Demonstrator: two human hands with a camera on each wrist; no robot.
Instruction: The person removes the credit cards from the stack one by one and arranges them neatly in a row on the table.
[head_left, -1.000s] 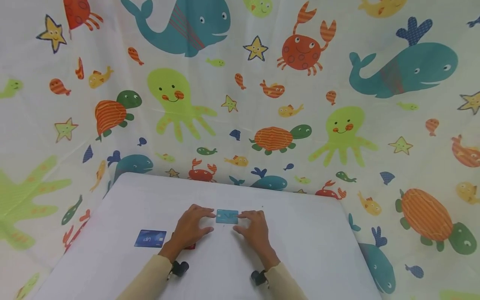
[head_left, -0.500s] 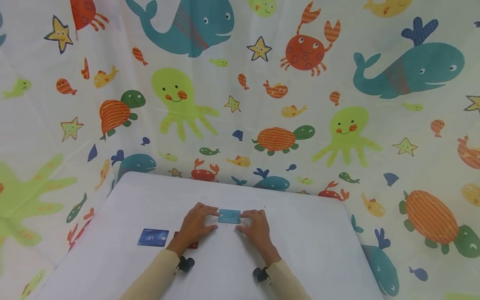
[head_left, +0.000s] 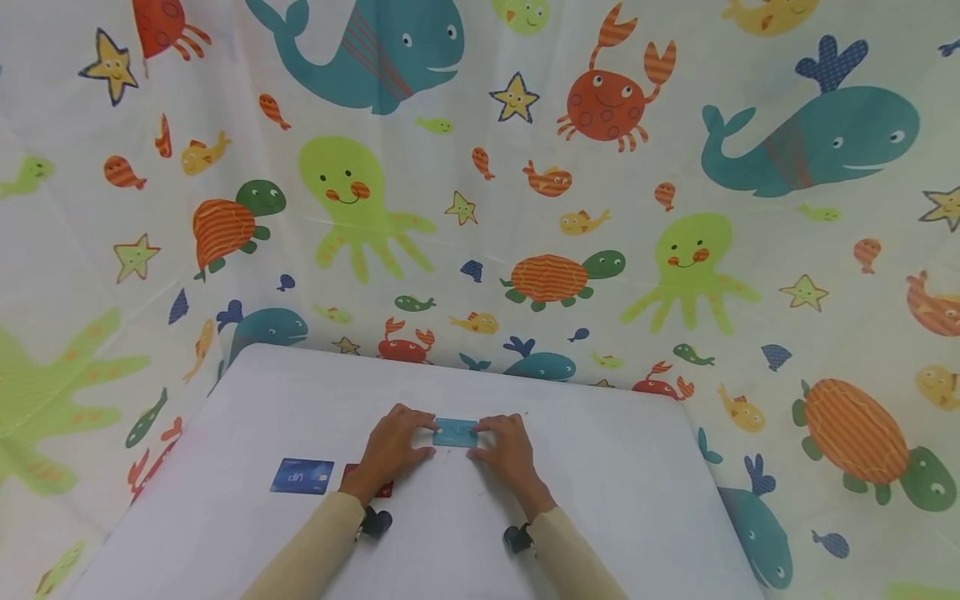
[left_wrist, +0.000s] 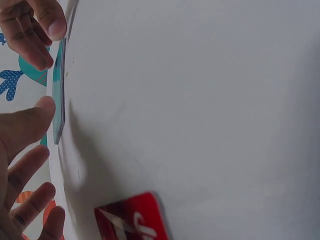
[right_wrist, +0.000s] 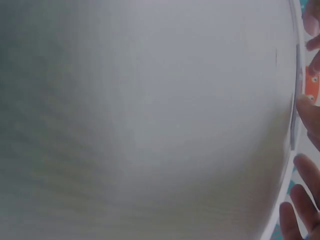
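Note:
In the head view a light blue card (head_left: 455,434) with a small pale square near its left end lies on the white table. My left hand (head_left: 392,442) meets its left end with the fingertips, thumb spread below. At the opposite end, fingertips of my right hand (head_left: 510,454) touch the card. Seen nearly edge-on in the left wrist view, the light blue card (left_wrist: 58,95) shows layered lines along its edge. A red card (head_left: 383,490) lies partly hidden under my left wrist. Only fingers of my hands show at the right wrist view's right border.
Left of the red card lies a dark blue card (head_left: 302,477). The white tabletop (head_left: 630,483) extends on both sides. Behind it hangs a curtain (head_left: 480,242) printed with sea animals. Both wrists carry small black cameras.
My fingertips have come in slightly over both ends of the light blue card. My left hand has shifted a little right and away, exposing more of the red card. The view sways slightly.

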